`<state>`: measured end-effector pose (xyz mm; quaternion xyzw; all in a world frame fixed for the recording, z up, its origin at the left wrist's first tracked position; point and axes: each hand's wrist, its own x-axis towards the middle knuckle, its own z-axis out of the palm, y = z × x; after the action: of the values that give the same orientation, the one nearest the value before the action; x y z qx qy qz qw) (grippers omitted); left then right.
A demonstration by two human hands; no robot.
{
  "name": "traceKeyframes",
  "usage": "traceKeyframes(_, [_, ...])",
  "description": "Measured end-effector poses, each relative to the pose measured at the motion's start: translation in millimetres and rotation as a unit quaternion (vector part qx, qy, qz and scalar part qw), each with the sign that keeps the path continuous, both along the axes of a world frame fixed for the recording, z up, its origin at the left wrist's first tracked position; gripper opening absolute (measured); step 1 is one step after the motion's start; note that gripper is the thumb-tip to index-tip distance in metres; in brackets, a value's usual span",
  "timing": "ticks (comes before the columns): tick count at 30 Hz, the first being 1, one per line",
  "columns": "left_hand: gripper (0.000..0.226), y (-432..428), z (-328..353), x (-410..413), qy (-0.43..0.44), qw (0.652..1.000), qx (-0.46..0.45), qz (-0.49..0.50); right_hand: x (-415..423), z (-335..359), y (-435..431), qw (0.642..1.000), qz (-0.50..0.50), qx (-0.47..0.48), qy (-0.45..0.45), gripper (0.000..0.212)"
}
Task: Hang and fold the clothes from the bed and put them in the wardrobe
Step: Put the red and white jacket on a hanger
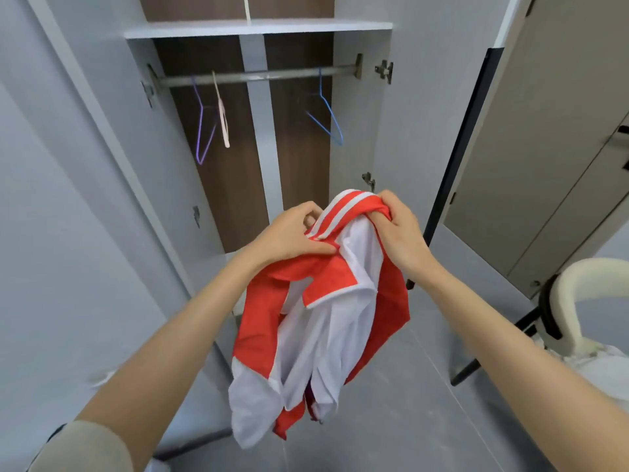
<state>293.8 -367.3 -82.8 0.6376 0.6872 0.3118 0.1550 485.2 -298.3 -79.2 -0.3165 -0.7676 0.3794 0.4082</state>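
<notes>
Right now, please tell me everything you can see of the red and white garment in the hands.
The garment is thin, smooth-looking fabric in red and white panels, with a red-and-white striped band at its top. It hangs bunched and crumpled in the air before the open wardrobe. The left hand pinches the striped band; the right hand grips gathered red cloth.

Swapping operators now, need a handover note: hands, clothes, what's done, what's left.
Left hand grips the shirt near its collar; right hand grips its bunched top edge.
The shirt hangs in the air before the open wardrobe.
Purple hanger, pink hanger and blue hanger hang bare on the rail.
Done: shirt is at the wardrobe.
Left: probably hang it on the rail; other clothes not in view.
</notes>
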Motion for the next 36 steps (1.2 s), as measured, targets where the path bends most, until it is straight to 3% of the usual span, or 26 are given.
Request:
traceKeyframes(2, [0.020, -2.2, -18.1, -9.6, -0.008, 0.999, -0.052, -0.015, -4.8, 14.0, 0.6, 0.999, 0.011, 0.008, 0.035, 0.019])
traceKeyframes(5, [0.004, -8.6, -51.8, -14.8, -0.096, 0.991, -0.088, -0.028, -8.2, 23.6, 8.7, 0.997, 0.003, 0.010, 0.070, 0.016])
traceKeyframes(8, [0.025, -3.4, -68.4, -20.5, -0.175, 0.980, -0.044, 0.084, -2.7, 18.5, 26.3, 0.995, -0.054, -0.024, 0.082, 0.008])
traceKeyframes(10, [0.031, 5.5, -61.2, -25.0, -0.157, 0.979, 0.012, 0.131, 6.6, 6.2, 40.8, 0.994, -0.094, -0.057, 0.027, 0.003])
traceKeyframes(13, [0.032, 16.8, -28.0, -23.6, -0.114, 0.984, 0.068, 0.121, 21.7, -18.1, 49.5, 0.992, -0.081, -0.042, -0.082, 0.040])
traceKeyframes(16, [0.030, 28.6, 9.6, 5.3, -0.060, 0.994, 0.079, 0.050, 23.5, -37.5, 40.8, 0.986, 0.026, 0.019, -0.161, 0.066])
traceKeyframes(17, [0.028, 33.4, 17.2, 20.1, -0.027, 0.998, 0.062, 0.008, 21.2, -42.9, 38.7, 0.978, 0.060, 0.039, -0.199, 0.065])
traceKeyframes(19, [0.032, 40.6, 20.4, 46.9, 0.049, 0.997, 0.024, -0.056, 17.1, -51.7, 35.8, 0.966, 0.092, 0.052, -0.236, 0.034])
traceKeyframes(20, [0.035, 43.6, 18.9, 54.7, 0.066, 0.996, 0.016, -0.060, 17.2, -53.3, 36.1, 0.970, 0.082, 0.041, -0.227, 0.017])
traceKeyframes(21, [0.037, 46.3, 17.3, 56.4, 0.069, 0.996, 0.014, -0.047, 19.4, -54.5, 37.7, 0.974, 0.058, 0.032, -0.215, 0.013])
traceKeyframes(25, [0.024, 51.6, 13.9, 39.1, 0.067, 0.996, 0.048, 0.029, 34.8, -42.8, 44.9, 0.992, -0.023, 0.021, -0.119, 0.027])
traceKeyframes(27, [0.006, 53.6, 9.5, 31.4, 0.026, 0.998, 0.062, -0.004, 35.5, -25.7, 46.5, 0.998, -0.005, 0.008, -0.056, 0.033])
traceKeyframes(32, [0.019, 45.4, -16.1, 21.8, -0.045, 0.996, -0.034, -0.067, 29.8, 17.7, 55.4, 0.994, 0.017, -0.063, 0.085, 0.021])
traceKeyframes(34, [0.009, 45.3, -30.4, 23.4, -0.111, 0.992, -0.050, -0.036, 35.4, 28.8, 62.3, 0.989, 0.016, -0.088, 0.118, 0.020])
traceKeyframes(36, [0.024, 49.6, -33.4, 27.0, -0.158, 0.987, -0.040, 0.017, 44.8, 31.4, 70.6, 0.993, -0.006, -0.067, 0.093, 0.020])
